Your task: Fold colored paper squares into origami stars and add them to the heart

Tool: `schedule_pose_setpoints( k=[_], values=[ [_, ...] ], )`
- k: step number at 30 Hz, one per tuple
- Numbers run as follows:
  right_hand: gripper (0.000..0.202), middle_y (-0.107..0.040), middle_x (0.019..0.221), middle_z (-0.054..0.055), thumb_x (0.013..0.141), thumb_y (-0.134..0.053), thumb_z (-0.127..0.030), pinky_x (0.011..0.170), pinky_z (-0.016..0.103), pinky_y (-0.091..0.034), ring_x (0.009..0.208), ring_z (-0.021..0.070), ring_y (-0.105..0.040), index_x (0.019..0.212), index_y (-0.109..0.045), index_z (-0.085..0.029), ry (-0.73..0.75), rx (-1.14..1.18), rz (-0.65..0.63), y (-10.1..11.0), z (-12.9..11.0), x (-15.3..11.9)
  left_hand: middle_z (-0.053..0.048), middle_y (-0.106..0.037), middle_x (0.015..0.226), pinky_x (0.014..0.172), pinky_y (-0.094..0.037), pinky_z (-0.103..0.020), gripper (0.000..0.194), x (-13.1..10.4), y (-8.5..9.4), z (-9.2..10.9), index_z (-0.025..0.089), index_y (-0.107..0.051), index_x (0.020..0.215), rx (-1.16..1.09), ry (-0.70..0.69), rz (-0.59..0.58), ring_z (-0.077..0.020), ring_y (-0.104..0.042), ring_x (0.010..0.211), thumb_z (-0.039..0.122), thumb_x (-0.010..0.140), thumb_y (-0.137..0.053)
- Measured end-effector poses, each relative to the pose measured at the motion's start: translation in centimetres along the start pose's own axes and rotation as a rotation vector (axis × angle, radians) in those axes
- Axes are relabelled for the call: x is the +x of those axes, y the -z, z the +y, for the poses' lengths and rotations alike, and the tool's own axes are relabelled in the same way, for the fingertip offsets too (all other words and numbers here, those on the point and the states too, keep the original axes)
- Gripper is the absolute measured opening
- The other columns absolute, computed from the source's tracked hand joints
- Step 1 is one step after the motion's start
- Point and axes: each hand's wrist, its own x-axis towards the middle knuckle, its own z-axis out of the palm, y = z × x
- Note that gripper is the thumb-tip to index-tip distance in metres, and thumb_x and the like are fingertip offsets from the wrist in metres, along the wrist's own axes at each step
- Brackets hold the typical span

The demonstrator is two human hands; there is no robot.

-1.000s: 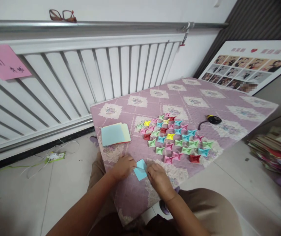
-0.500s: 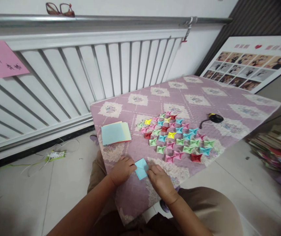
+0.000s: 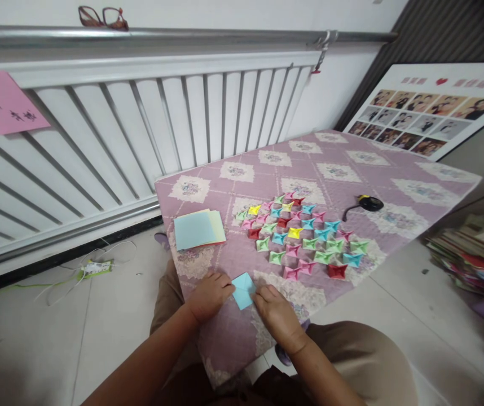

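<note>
Now | hands (image 3: 210, 294): curled, pinching blue paper (image 3: 243, 291) at opposite corners | sheet stack (image 3: 194, 230) nearby

White-slatted radiator (image 3: 214, 115) stands along the wall, with a metal pipe (image 3: 208, 37) running above it. Brown-framed glasses (image 3: 115, 23) are at the pipe's upper edge. A pink sheet (image 3: 5, 102), handwritten "361" with further characters, hangs against the radiator's left portion. A red-handled valve (image 3: 320, 53) is fitted towards the pipe's right end. A photo board (image 3: 426, 113), three rows and a red heart, leans beyond the patterned tablecloth (image 3: 309, 170). On the cloth's right part lies a black object (image 3: 371, 203) with yellow detail and curved tail. Floor: power strip (image 3: 97, 268) with loose cables, left; stacked papers (image 3: 464, 259), right, partly blurred.
</note>
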Motion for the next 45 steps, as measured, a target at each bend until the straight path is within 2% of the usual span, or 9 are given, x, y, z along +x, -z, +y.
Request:
schedule_pose_setpoints(
  k=[7,13,17,23,26,29,33,40,45],
  values=[
    [0.024,-0.060,0.081,0.004,0.092,-0.042,-0.018,0.076,0.031,-0.045,0.080,0.0199,-0.052,0.090,-0.066,-0.022,0.009,-0.013,0.050,-0.3,-0.1,-0.5,-0.004,-0.057,0.099,0.078,-0.038,-0.033,0.020,-0.3,0.3,0.4,0.021,-0.058,0.105,0.023,0.004,-0.013,-0.0198,-0.048,0.089,0.023,0.095,-0.041],
    [0.024,-0.062,0.086,0.005,0.092,-0.042,-0.016,0.077,0.032,-0.046,0.081,0.0190,-0.053,0.100,-0.064,-0.019,0.003,-0.024,0.107,-1.0,-0.2,-1.0,-0.006,-0.055,0.106,0.078,-0.041,-0.033,0.033,-0.7,0.6,0.7,0.024,-0.044,0.127,0.064,-0.044,-0.039,-0.0207,-0.048,0.093,0.020,0.094,-0.040],
    [0.023,-0.063,0.089,0.005,0.091,-0.043,-0.015,0.078,0.031,-0.046,0.083,0.0190,-0.054,0.101,-0.064,-0.018,-0.010,-0.027,0.125,-1.1,-0.3,-1.2,-0.008,-0.052,0.110,0.082,-0.042,-0.036,0.039,-0.9,0.6,1.2,0.029,-0.039,0.132,0.127,-0.059,-0.047,-0.0231,-0.047,0.102,0.023,0.094,-0.041],
    [0.024,-0.063,0.088,0.006,0.089,-0.046,-0.013,0.078,0.033,-0.045,0.084,0.0200,-0.055,0.104,-0.064,-0.018,-0.119,-0.052,0.148,-0.6,-0.6,-1.9,-0.009,-0.050,0.114,0.083,-0.041,-0.038,0.036,-0.6,0.9,1.6,0.031,-0.040,0.131,0.173,-0.053,-0.093,-0.0258,-0.045,0.106,0.028,0.095,-0.040],
    [0.023,-0.065,0.094,0.007,0.089,-0.046,-0.017,0.086,0.040,-0.041,0.089,0.0219,-0.057,0.104,-0.064,-0.019,-0.196,-0.063,0.203,-0.7,-1.6,-2.0,-0.009,-0.051,0.114,0.082,-0.041,-0.038,0.036,-0.4,0.8,1.6,0.031,-0.040,0.131,0.176,-0.061,-0.104,-0.0256,-0.045,0.106,0.027,0.095,-0.040],
    [0.028,-0.064,0.113,0.007,0.091,-0.043,-0.022,0.099,0.043,-0.032,0.106,0.0227,-0.055,0.114,-0.059,-0.019,-0.143,-0.027,0.271,-1.4,-3.2,-1.5,-0.009,-0.051,0.112,0.084,-0.040,-0.038,0.032,-0.3,0.6,1.6,0.029,-0.046,0.126,0.165,-0.059,-0.101,-0.0250,-0.045,0.106,0.028,0.094,-0.041],
    [0.032,-0.063,0.119,0.005,0.093,-0.039,-0.024,0.100,0.038,-0.032,0.111,0.0191,-0.055,0.119,-0.056,-0.019,-0.131,0.010,0.255,-2.7,-4.5,-1.1,-0.007,-0.052,0.109,0.084,-0.041,-0.038,0.025,-0.4,0.3,1.5,0.026,-0.053,0.116,0.157,-0.053,-0.094,-0.0241,-0.047,0.103,0.029,0.094,-0.042],
    [0.034,-0.061,0.123,0.005,0.092,-0.042,-0.030,0.099,0.036,-0.032,0.114,0.0182,-0.055,0.122,-0.055,-0.022,-0.161,-0.010,0.188,-3.0,-4.3,-1.4,-0.008,-0.050,0.122,0.090,-0.042,-0.035,0.038,-1.3,0.0,0.5,0.022,-0.042,0.131,0.090,-0.032,-0.059,-0.0229,-0.044,0.111,0.020,0.093,-0.042],
    [0.033,-0.061,0.123,0.004,0.092,-0.044,-0.031,0.098,0.035,-0.030,0.113,0.0182,-0.055,0.121,-0.056,-0.023,-0.163,-0.025,0.166,-2.9,-4.4,-1.2,-0.006,-0.048,0.130,0.093,-0.041,-0.040,0.040,-1.8,0.0,0.3,0.027,-0.042,0.132,0.082,0.072,-0.079,-0.0254,-0.042,0.117,0.019,0.093,-0.041]
  ],
)
